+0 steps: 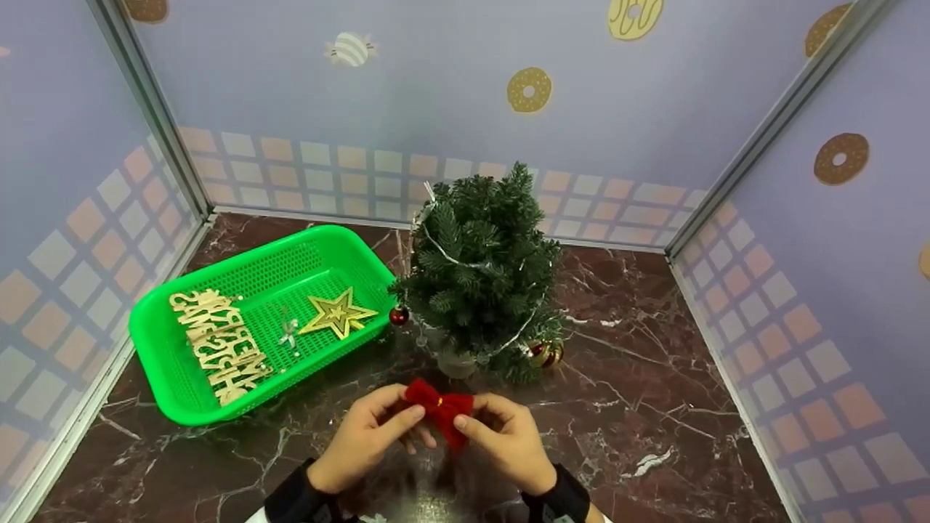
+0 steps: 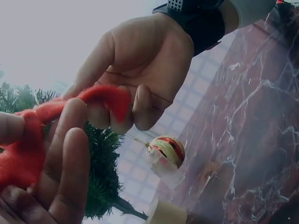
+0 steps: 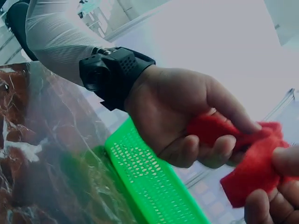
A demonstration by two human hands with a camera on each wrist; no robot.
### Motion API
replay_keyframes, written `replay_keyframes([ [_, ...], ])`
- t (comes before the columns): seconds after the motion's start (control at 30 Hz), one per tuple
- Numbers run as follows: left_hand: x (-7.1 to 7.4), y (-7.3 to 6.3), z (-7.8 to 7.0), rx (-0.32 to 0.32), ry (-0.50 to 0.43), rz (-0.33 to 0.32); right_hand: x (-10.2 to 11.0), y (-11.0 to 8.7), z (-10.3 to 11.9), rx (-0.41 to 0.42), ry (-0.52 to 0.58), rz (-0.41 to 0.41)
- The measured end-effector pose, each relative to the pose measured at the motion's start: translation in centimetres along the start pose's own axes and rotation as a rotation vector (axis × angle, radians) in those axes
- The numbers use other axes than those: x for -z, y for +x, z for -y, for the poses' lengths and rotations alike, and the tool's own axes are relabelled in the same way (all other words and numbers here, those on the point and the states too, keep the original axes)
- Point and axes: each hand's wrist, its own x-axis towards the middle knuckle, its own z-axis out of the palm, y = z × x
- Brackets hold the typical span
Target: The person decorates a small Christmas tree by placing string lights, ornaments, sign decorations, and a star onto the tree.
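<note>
In the head view a red fuzzy bow (image 1: 449,411) with a gold tie at its middle is held low over the tabletop, in front of the small Christmas tree (image 1: 483,269). My left hand (image 1: 374,432) pinches the bow's left loop between thumb and fingers. On the other side my right hand (image 1: 508,439) pinches its right part, thumb on top. Both wrist views show the red cloth (image 2: 23,154) between the fingers of the two hands. The bow's underside is hidden from above.
A green plastic basket (image 1: 190,418) stands at left, holding gold lettering (image 1: 221,345), a gold star (image 1: 338,314) and a small silvery piece (image 1: 288,333). On the tree hang a red ball (image 1: 399,315), a red-and-gold striped ball (image 1: 548,354) and a silvery garland (image 1: 454,259). Patterned panels enclose the marbled tabletop (image 1: 625,407).
</note>
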Motion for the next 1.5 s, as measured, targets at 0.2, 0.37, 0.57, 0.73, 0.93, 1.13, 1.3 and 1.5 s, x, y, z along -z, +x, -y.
replay_keyframes([
  [0.2,-0.3,0.9,-1.7,-0.069,0.043,-0.033,0.9,0.4,3.9,0.191,-0.236,-0.051],
  [0.37,-0.9,3.2,-3.9,-0.224,0.086,-0.125,1.3,1.7,7.5,0.384,-0.426,-0.117],
  [0.57,-1.2,5.7,-5.3,-0.323,0.104,-0.234,1.6,4.2,9.6,0.494,-0.573,-0.233],
  [0.73,-1.3,6.8,-4.9,-0.321,0.164,-0.28,2.1,5.4,9.6,0.518,-0.639,-0.295],
  [0.93,-1.0,7.3,-3.9,-0.227,0.213,-0.303,2.4,6.1,8.6,0.61,-0.883,-0.361],
  [1.13,-0.6,6.9,-2.9,-0.141,0.213,-0.281,1.9,5.6,7.7,0.615,-1.042,-0.427],
  [1.3,-0.5,6.6,-2.2,-0.131,0.233,-0.283,1.4,5.0,7.9,0.526,-1.077,-0.419],
  [1.5,-0.3,6.3,-1.9,-0.096,0.234,-0.265,1.5,4.7,8.6,0.471,-1.109,-0.384],
])
